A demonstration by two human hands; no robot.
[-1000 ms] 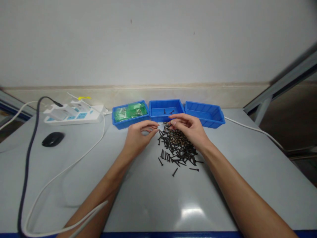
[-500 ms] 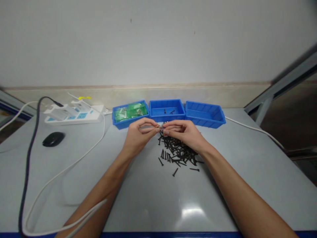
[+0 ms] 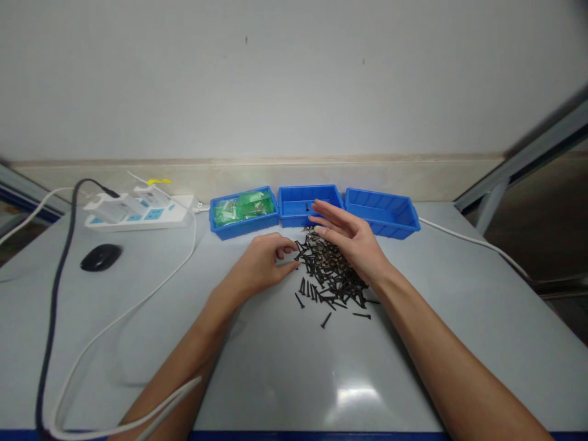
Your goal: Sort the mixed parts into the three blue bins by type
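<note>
1. Bench (image 3: 275,373): dark screws (image 3: 342,285) piled on it, nr side of mid bin (image 3: 294,222).
2. Pile prob. snags a bit; each screw looks light, stiff, tough. Pinch mid-shank, mind the pt.
3. R hand (image 3: 362,248): above pile's far end, fingers long, thumb apart, wide.
4. L hand (image 3: 260,263): at pile's L edge, thumb & index curved, narrow gap; can't tell if a screw's in it.

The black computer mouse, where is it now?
In the head view, the black computer mouse lies on the left side of the table, just in front of the white power strip.
</note>
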